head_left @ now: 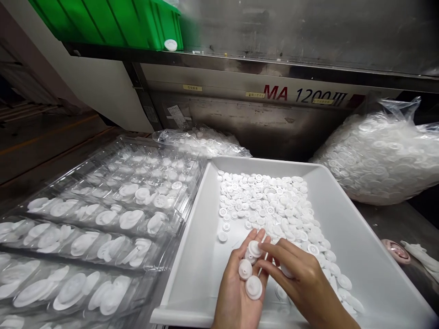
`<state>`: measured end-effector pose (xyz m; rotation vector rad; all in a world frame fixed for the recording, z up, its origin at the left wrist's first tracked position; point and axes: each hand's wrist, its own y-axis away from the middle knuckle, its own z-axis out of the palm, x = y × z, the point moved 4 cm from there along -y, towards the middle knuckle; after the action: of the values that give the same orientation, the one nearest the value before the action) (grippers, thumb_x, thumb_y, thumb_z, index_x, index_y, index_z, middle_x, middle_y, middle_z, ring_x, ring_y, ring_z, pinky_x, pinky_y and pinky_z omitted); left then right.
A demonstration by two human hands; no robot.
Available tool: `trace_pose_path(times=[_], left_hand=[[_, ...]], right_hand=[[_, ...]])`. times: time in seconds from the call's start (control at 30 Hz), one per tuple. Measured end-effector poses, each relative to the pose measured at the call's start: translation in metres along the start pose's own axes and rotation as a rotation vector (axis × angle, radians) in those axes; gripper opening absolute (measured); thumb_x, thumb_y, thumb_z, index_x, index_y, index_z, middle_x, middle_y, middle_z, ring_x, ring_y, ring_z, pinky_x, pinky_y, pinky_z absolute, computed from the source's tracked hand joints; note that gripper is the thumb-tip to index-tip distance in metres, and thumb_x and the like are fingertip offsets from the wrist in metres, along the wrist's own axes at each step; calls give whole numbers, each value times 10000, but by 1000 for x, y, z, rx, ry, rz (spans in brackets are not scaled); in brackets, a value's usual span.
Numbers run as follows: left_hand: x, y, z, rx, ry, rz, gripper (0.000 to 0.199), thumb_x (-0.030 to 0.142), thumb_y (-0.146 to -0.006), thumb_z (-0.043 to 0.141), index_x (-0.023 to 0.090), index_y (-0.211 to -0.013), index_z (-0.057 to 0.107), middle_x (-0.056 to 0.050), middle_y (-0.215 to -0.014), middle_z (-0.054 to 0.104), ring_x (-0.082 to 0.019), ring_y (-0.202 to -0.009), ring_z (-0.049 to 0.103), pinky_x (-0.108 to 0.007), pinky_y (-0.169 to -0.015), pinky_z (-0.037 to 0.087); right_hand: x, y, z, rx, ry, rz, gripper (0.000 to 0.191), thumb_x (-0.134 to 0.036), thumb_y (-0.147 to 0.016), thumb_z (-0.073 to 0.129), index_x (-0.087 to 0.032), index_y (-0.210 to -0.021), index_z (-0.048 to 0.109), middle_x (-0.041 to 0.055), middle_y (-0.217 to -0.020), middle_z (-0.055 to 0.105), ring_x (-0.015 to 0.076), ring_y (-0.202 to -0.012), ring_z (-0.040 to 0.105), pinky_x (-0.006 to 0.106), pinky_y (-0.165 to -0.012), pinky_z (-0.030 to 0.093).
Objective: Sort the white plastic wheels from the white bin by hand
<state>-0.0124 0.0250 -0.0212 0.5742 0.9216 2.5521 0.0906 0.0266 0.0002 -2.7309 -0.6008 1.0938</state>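
My left hand is turned palm up over the near part of the grey tray. Several small white plastic discs with raised hubs rest on its palm and fingers. From the right, my right hand reaches across, its thumb and forefinger pinched at the edge of a white disc near my left fingertips. Another white disc shows partly beneath my right fingers; whether they hold it is hidden. Behind both hands a heap of loose white discs covers much of the tray floor.
Clear plastic compartment trays filled with white discs stand at the left. A full clear bag sits at the right, a smaller bag behind. A green bin and a single disc rest on the machine ledge.
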Motion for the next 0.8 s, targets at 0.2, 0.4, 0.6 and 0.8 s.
trace_pose_path(times=[0.2,0.4,0.6,0.8], left_hand=[[-2,1,5,3,11,-46,382,153,-810,494,45,-1176,511,-168,-1110,657,-206,-1039,609,-295,-972,433],[-2,-1,0,-45,1,-106,410,191,-810,479,78,-1203,510,-168,-1178,619,-233,-1086,580,-341,-966,437],[-1,0,0,-82,-7,-116,415,232,-817,466,75,-1198,521,-161,-1233,585,-254,-1133,544,-367,-987,407],[2,0,-2,-126,30,-117,439,248,-833,435,101,-1245,480,-158,-1255,569,-267,-1157,523,-433,-1020,355]], right_hand=[[1,-5,2,7,-35,33,199,-213,-890,501,-233,-1069,584,8,-752,578,129,-634,577,233,-548,463],[2,-3,-4,-3,-21,45,204,-220,-895,487,-246,-1070,588,19,-776,604,143,-653,592,247,-565,479],[3,5,-1,-5,6,4,251,-200,-901,477,-230,-1144,532,17,-782,606,136,-653,592,238,-564,483],[5,8,-1,-19,50,33,202,-206,-909,458,-220,-1092,542,32,-803,626,152,-668,604,262,-594,497]])
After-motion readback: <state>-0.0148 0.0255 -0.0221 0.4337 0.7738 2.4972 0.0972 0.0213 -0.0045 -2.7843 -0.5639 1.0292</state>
